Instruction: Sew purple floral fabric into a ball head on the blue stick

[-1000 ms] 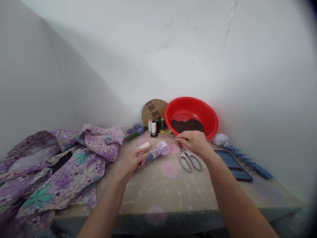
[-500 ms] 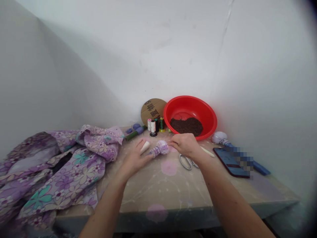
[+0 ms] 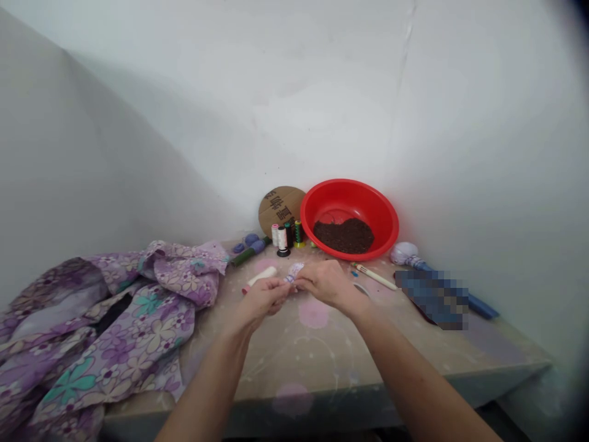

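Both hands have come together since the earlier frame: the right hand (image 3: 317,282) has shifted left, and the left hand (image 3: 269,296), whose fingers were spread, now has them drawn in. Near side: bare tabletop (image 3: 271,368), covered in a beige sheet with pink blotches. Left side, near to far: a heap of purple floral fabric (image 3: 151,307), crumpled, with teal petals visible.

Middle of the table: the wrapped ball (image 3: 295,269), patterned white and purple, sits at the meeting fingertips, partly covered by the right hand. Each hand is closed to a pinch, thumb against fingers, at the ball's bound neck; whether the neck itself or a fine strand lies between the fingers cannot be told. Just left of the ball lies a white roll (image 3: 263,276). Scissors (image 3: 362,289) show only as a sliver beyond the right wrist. Right side: a phone (image 3: 426,314), obscured by pixelation, lies near a blue stick (image 3: 482,305) topped by a white ball (image 3: 405,253). Left of the phone, a pale pen (image 3: 377,277) lies at a slant.

Far side, left to right: a green stick (image 3: 242,256) with blue wrapping, upright thread spools (image 3: 281,238), a round cardboard piece (image 3: 280,207) and a red basin (image 3: 389,222) containing dark brown material (image 3: 345,236).
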### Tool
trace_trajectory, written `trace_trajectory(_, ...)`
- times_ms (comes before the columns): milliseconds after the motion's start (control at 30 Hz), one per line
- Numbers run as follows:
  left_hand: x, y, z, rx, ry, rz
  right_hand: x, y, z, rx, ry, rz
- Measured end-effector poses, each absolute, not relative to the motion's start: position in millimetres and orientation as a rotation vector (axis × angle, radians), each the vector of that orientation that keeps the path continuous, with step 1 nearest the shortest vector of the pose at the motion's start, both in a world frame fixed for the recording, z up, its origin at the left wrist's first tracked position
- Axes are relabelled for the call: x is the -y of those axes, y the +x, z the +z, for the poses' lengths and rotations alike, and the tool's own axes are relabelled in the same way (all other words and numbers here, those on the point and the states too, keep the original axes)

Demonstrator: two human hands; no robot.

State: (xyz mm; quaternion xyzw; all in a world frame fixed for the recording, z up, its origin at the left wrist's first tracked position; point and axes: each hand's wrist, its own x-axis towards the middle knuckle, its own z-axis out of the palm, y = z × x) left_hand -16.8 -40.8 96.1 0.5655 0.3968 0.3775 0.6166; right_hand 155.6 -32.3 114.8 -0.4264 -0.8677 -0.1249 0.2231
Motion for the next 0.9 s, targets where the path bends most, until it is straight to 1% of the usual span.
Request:
trace_trajectory(133,34,-34,97,-0.940,1.231,0.969,25,170,102,2.312,-1.185,-0.269)
trace_trajectory(333,13,-56,78,-0.943,1.068,1.129,22,188,91,2.239,-1.275,-0.216)
trace_trajectory(667,3,-72,52,-0.962,0.941,1.224,20,220,94,2.104,-1.339,-0.101)
trace_trajectory(900,2,-79,46,-0.989,0.908,1.197,30,220,107,1.807,-1.374,0.063)
